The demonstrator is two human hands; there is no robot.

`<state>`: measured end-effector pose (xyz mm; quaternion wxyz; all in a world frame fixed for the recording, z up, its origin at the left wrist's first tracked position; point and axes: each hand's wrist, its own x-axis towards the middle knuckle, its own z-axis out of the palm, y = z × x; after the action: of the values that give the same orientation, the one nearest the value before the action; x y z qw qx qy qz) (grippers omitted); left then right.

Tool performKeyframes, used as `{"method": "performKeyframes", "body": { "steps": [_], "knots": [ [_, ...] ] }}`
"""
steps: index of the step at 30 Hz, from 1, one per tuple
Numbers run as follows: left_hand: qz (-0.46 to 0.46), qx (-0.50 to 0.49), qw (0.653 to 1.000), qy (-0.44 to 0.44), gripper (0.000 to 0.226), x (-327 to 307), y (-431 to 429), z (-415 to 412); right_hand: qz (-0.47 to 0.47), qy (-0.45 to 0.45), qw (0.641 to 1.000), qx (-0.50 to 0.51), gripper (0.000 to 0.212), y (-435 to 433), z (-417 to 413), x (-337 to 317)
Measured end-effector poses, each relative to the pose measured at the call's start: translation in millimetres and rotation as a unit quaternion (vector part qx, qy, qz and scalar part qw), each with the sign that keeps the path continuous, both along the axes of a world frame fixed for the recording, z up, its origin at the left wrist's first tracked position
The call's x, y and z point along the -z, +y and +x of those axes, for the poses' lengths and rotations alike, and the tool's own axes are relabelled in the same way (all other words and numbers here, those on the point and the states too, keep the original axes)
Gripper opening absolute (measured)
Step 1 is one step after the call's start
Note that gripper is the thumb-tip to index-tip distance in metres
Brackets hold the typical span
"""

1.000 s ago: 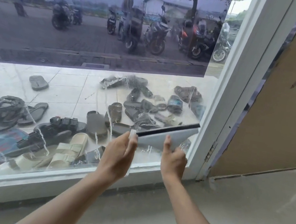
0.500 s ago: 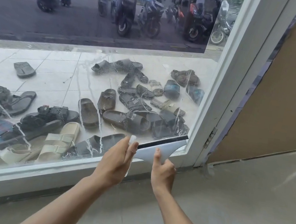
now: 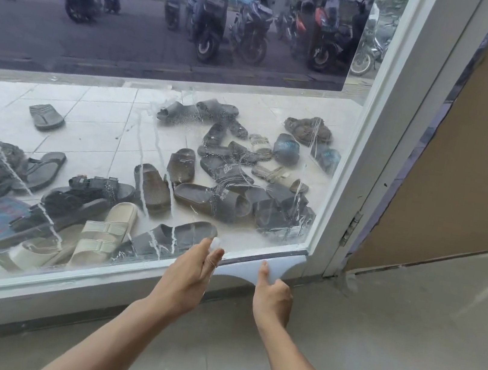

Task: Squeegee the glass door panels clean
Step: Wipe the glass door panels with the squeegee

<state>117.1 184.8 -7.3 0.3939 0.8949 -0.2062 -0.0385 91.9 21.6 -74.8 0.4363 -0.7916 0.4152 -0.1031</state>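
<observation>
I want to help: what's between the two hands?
In the head view, the pale squeegee spans between the left hand and right hand, its blade at the glass bottom.

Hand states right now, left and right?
Left hand: open, straight fingers pressing the squeegee end.
Right hand: closed, gripping the squeegee.

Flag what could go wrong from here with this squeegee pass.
1. The squeegee blade sits at the bottom edge of the glass; wiped water may pool on the lower frame and wick back up.
2. White streaks run down the glass beyond the left hand; they may dry as marks.
3. The right hand grips only the squeegee's lower edge, thumb up; it could slip near the corner.
</observation>
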Motion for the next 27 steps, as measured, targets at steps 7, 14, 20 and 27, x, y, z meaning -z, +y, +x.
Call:
{"method": "performKeyframes", "body": {
  "steps": [7, 14, 20, 27],
  "knots": [
    [-0.029, -0.007, 0.999, 0.031, 0.063, -18, 15, -5, -0.022, -0.009, 1.0, 0.006, 0.072, 9, -8, -30],
    [-0.106, -0.117, 0.983, -0.097, 0.08, -84, 35, -21, -0.134, -0.175, 0.974, -0.042, 0.066, 41, -19, -115],
    [-0.172, -0.222, 0.934, -0.221, 0.083, -175, 52, -25, -0.234, -0.267, 0.931, -0.078, 0.06, 56, -20, -194],
    [-0.143, -0.264, 0.932, -0.205, 0.06, -198, 73, -24, -0.251, -0.302, 0.915, -0.09, 0.055, 65, -30, -230]
  ]
}}
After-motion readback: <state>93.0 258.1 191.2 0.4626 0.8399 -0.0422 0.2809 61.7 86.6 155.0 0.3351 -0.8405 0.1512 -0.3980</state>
